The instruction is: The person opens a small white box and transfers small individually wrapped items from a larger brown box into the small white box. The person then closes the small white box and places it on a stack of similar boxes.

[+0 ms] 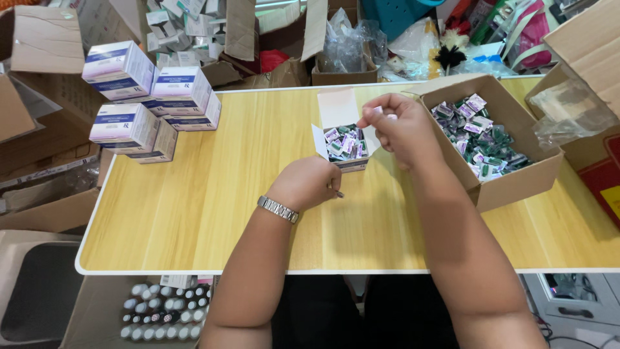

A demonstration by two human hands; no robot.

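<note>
A small white open box [336, 113] stands mid-table with its flaps up, filled with several small purple and green packets [344, 142]. My left hand [309, 182] rests curled at the box's near left corner; whether it holds anything is hidden. A metal watch sits on that wrist. My right hand [400, 129] hovers at the box's right side, fingers pinched near the right flap, with a small white piece between the fingertips. Right of that hand, a brown cardboard box [516, 178] holds many more loose packets [475, 132].
White and blue closed boxes [152, 103] are stacked at the table's left rear. Cardboard cartons, plastic bags and clutter crowd the far edge and both sides. A carton of small bottles [165, 313] sits on the floor below the near left edge of the wooden table [194, 220].
</note>
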